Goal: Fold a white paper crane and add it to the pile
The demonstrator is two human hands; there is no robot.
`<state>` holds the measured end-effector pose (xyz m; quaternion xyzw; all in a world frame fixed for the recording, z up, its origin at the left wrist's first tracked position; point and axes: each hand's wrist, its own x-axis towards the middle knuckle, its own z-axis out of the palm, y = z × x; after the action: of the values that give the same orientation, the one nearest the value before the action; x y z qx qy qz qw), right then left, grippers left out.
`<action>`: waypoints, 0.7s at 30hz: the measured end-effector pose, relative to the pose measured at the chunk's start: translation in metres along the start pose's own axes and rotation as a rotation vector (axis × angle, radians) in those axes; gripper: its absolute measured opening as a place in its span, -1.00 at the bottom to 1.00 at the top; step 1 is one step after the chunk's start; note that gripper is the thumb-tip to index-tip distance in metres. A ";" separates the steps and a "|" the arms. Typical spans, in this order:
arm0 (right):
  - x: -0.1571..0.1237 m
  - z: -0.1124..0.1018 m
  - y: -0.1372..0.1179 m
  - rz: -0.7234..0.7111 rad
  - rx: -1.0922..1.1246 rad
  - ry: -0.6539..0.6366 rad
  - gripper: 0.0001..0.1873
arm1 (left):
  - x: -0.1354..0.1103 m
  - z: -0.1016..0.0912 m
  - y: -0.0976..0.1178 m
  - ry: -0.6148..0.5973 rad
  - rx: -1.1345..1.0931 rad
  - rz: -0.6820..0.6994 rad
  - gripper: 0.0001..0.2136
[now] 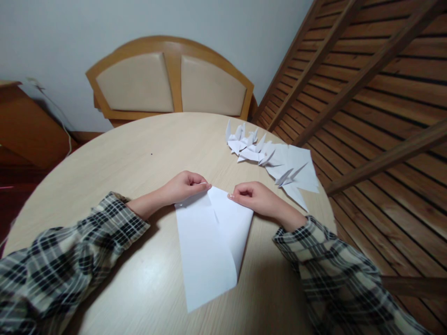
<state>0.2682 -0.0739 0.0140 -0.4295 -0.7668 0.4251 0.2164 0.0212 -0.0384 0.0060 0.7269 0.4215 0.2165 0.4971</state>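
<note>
A white sheet of paper [206, 242] lies on the round pale wooden table [139, 153], partly folded over on its right side. My left hand [183, 186] is closed, pinching the sheet's far corner at the top. My right hand [253, 197] is also closed, its fingertips pinching the folded flap's top edge just right of the left hand. Both arms wear plaid sleeves.
Several folded white paper cranes [249, 146] and flat paper sheets [296, 170] lie at the table's far right. A wooden chair with beige padded back [171, 81] stands behind the table. Slatted wooden panelling [380, 93] fills the right side.
</note>
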 end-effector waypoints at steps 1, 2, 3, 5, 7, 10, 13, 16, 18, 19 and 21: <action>0.000 0.000 0.000 0.000 -0.001 0.001 -0.57 | 0.000 0.000 0.001 0.002 0.002 0.001 -0.69; -0.001 0.000 -0.001 0.001 -0.003 0.001 -0.57 | -0.001 0.000 0.002 0.003 0.004 0.000 -0.70; -0.001 0.000 -0.001 0.004 -0.005 0.002 -0.57 | -0.001 0.000 0.003 0.003 0.005 -0.002 -0.71; -0.001 -0.001 -0.002 0.007 -0.009 0.004 -0.58 | -0.001 0.000 0.005 0.004 0.009 -0.011 -0.72; -0.002 -0.001 -0.003 0.007 -0.008 0.005 -0.58 | -0.002 0.000 0.006 0.002 0.010 -0.017 -0.72; -0.002 -0.001 -0.004 0.007 -0.011 0.004 -0.58 | -0.001 0.000 0.004 -0.005 0.005 -0.013 -0.71; -0.001 0.000 -0.005 0.008 -0.018 0.008 -0.58 | -0.001 0.000 0.003 -0.008 -0.001 -0.007 -0.70; -0.001 -0.001 -0.005 0.010 -0.025 0.008 -0.58 | -0.001 0.000 0.004 -0.008 0.000 -0.014 -0.69; -0.002 -0.001 -0.006 0.009 -0.028 0.006 -0.58 | -0.001 0.000 0.004 -0.008 -0.001 -0.019 -0.69; -0.002 -0.001 -0.006 0.007 -0.030 0.005 -0.58 | -0.001 0.000 0.005 -0.008 -0.004 -0.020 -0.70; -0.002 -0.001 -0.005 0.000 -0.030 0.005 -0.58 | -0.001 0.000 0.004 -0.010 -0.009 -0.020 -0.70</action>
<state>0.2671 -0.0762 0.0187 -0.4338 -0.7725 0.4127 0.2117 0.0222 -0.0396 0.0095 0.7214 0.4253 0.2098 0.5046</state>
